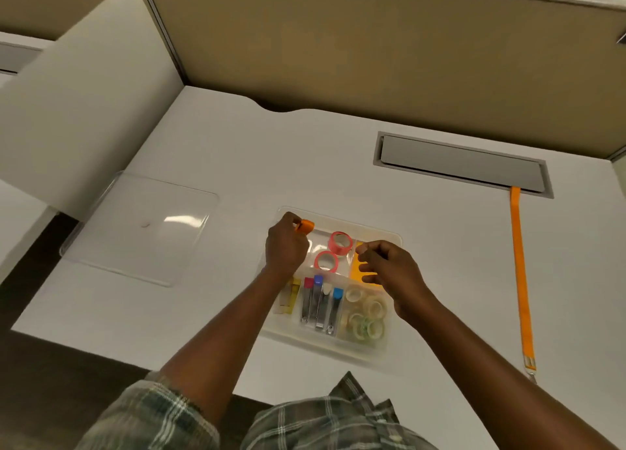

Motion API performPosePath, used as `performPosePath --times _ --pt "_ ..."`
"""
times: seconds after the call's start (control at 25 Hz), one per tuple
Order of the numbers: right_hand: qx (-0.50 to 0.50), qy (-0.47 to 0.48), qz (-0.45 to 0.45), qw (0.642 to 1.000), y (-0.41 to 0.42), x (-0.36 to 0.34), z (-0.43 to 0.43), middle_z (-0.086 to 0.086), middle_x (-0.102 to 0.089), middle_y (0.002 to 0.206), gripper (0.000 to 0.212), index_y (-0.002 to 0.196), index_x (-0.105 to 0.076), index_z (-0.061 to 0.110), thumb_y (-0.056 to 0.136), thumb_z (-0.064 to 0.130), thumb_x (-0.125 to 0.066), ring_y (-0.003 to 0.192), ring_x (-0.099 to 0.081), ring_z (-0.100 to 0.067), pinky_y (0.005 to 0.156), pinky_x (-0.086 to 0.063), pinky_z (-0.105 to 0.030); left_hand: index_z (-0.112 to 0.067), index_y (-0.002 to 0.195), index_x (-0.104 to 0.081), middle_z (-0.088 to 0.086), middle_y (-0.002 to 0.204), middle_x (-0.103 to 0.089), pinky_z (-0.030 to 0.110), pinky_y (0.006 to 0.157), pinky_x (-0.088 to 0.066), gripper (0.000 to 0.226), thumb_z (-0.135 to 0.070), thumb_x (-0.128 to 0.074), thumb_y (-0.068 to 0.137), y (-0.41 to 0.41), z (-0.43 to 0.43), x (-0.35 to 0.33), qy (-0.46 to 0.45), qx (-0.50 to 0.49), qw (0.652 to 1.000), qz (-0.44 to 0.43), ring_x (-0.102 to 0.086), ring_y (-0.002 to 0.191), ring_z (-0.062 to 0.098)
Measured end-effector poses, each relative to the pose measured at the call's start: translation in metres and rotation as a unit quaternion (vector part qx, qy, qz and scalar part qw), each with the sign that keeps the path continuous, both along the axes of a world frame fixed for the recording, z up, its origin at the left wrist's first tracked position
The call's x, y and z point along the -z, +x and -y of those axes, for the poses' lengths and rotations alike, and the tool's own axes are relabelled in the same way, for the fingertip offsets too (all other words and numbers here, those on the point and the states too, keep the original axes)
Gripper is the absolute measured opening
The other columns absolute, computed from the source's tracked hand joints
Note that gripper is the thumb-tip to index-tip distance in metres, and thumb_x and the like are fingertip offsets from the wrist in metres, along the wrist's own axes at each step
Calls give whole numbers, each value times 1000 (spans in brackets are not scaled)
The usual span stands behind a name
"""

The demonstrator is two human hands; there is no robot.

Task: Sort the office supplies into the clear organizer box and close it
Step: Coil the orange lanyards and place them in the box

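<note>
Pinched in the left hand point(286, 243), an orange roll point(304, 226) is held over the box point(389, 239) at its 11 o'clock corner. It should be lowered beside the pink rolls point(340, 243), then released. The right hand point(389, 270) hovers loosely curled, grasping nothing. The lid point(142, 226) lies at 9 o'clock.
</note>
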State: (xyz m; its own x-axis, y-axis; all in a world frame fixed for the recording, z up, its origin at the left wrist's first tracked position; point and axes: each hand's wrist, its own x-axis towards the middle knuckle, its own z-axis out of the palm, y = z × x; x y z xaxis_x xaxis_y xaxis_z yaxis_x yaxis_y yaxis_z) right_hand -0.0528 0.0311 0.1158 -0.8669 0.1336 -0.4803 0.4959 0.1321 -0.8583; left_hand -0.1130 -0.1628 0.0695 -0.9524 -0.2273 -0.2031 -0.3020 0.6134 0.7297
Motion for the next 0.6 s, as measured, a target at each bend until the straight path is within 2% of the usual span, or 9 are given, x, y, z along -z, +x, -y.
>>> performPosePath --times 0.08,0.2,0.4,0.6 --pt "-1 39 -2 999 8 8 -9 -3 -72 96 14 97 -72 15 95 19 -59 87 -69 -22 71 -58 -32 -9 104 -63 9 97 -69 26 69 -42 16 -9 -64 88 -13 17 26 -48 31 997 52 -65 89 28" --pt "10 106 -10 994 25 21 -27 1 -73 93 12 95 -72 21 94 23 -60 86 -70 -19 76 -58 -37 -9 96 -62 8 90 -66 28 66 -44 12 -17 -65 88 -20 22 49 -90 86 988 94 -65 84 27" --pt "21 152 4 988 48 36 -55 3 -73 87 10 92 -72 24 93 28 -63 84 -70 -17 80 -59 -44 -9 98 -63 8 93 -69 32 75 -53 31 -38 -66 89 -23 17 57 -109 125 982 88 -65 83 23" --pt "27 177 5 984 59 45 -78 5 -72 88 11 93 -71 26 94 32 -62 84 -69 -15 84 -57 -44 -13 113 -62 7 112 -65 34 82 -52 40 -41 -67 87 -14 14 47 -147 121 980 55 -64 100 25"
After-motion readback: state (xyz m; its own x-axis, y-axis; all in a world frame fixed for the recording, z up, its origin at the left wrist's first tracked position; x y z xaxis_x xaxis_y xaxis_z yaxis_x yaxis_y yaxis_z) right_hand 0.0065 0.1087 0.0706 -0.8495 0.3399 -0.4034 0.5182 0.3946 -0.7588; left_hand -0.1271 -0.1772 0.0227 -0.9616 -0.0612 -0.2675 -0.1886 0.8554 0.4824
